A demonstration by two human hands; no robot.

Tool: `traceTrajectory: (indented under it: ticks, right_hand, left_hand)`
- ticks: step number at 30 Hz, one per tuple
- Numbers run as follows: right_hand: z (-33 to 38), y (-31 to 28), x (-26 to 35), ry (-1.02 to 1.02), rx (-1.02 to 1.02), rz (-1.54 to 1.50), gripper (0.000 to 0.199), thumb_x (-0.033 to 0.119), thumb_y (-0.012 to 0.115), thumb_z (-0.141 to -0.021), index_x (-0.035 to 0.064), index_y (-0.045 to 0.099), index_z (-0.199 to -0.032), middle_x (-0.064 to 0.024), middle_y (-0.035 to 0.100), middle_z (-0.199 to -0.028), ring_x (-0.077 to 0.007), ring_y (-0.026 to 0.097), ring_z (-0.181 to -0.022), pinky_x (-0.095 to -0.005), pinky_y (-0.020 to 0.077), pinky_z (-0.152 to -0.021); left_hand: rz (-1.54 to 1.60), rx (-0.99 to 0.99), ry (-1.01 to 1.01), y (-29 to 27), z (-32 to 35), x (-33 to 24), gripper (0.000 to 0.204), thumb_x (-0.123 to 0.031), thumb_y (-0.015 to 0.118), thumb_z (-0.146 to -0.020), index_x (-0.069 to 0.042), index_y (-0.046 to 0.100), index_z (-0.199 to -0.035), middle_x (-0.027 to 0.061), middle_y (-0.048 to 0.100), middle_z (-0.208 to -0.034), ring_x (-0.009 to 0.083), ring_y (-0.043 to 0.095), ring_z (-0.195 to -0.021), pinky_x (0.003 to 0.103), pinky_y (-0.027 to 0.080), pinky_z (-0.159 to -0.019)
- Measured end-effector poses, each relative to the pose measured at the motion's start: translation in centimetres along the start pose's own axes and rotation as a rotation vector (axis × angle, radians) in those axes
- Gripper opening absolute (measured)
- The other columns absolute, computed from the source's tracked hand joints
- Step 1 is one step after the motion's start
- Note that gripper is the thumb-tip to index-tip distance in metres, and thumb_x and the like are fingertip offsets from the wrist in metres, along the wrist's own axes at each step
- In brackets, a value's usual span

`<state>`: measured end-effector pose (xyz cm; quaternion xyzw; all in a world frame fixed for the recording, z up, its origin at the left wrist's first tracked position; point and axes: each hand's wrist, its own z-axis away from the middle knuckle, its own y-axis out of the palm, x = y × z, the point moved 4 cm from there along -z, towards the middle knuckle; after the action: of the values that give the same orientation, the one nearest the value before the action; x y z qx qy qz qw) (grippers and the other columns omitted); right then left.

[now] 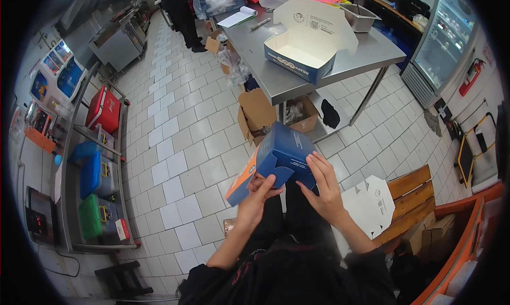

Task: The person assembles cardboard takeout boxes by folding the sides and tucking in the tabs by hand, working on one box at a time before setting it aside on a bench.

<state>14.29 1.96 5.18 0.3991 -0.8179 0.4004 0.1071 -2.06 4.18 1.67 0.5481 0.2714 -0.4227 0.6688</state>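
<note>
I hold a blue cardboard box with an orange edge in front of me, tilted, above my lap. My left hand grips its lower flap from below. My right hand presses flat fingers against its right side. A flat white unfolded box blank lies on the wooden bench just right of my right forearm. An assembled open blue and white box with its lid up stands on the steel table ahead.
Brown cartons sit under and beside the table. A steel shelf unit on the left holds red, blue and green crates. A glass-door fridge stands at right. A person in dark clothes stands far back. White tiled floor lies between.
</note>
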Motion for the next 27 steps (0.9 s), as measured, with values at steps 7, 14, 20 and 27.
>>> traceTrajectory:
  ticks: [7, 14, 20, 27]
  right_hand:
    - [-0.2, -1.0, -1.0, -0.109, 0.105, 0.094, 0.057, -0.001, 0.069, -0.067, -0.0019, 0.048, -0.121, -0.0132, 0.049, -0.122, -0.0334, 0.045, -0.116, -0.0444, 0.0395, -0.096]
    - [-0.1, -0.4, -0.9, -0.089, 0.060, 0.100, 0.058, -0.001, 0.069, -0.067, -0.0010, 0.049, -0.121, -0.0127, 0.049, -0.122, -0.0322, 0.046, -0.115, -0.0428, 0.0404, -0.096]
    - [-0.6, -1.1, -0.3, 0.024, 0.032, -0.089, 0.062, -0.002, 0.071, -0.065, -0.0011, 0.048, -0.122, -0.0145, 0.049, -0.120, -0.0323, 0.047, -0.113, -0.0386, 0.0419, -0.092]
    - [-0.5, -2.4, -0.4, 0.009, 0.089, -0.116, 0.064, -0.001, 0.073, -0.065, -0.0011, 0.047, -0.123, -0.0156, 0.049, -0.119, -0.0325, 0.049, -0.111, -0.0375, 0.0425, -0.091]
  left_hand:
    - [0.612, 0.251, -0.206, -3.6, -1.6, -1.4, 0.018, -0.014, 0.059, -0.086, -0.003, 0.052, -0.099, 0.0022, 0.058, -0.087, 0.0076, 0.055, -0.075, 0.021, 0.050, -0.063]
    - [0.944, 0.137, -0.412, -1.3, 0.0, -0.3, 0.030, -0.011, 0.058, -0.086, 0.001, 0.049, -0.112, 0.0013, 0.051, -0.080, 0.0080, 0.050, -0.070, 0.018, 0.049, -0.059]
    - [-0.248, -0.011, 0.224, -0.2, 0.3, -1.2, 0.017, -0.007, 0.063, -0.083, 0.000, 0.054, -0.096, 0.0048, 0.058, -0.081, 0.0119, 0.060, -0.074, 0.024, 0.051, -0.070]
    - [-0.636, -0.147, 0.477, -1.8, -0.2, -0.1, 0.023, -0.011, 0.069, -0.079, 0.000, 0.056, -0.095, 0.0034, 0.059, -0.080, 0.0100, 0.058, -0.075, 0.023, 0.045, -0.074]
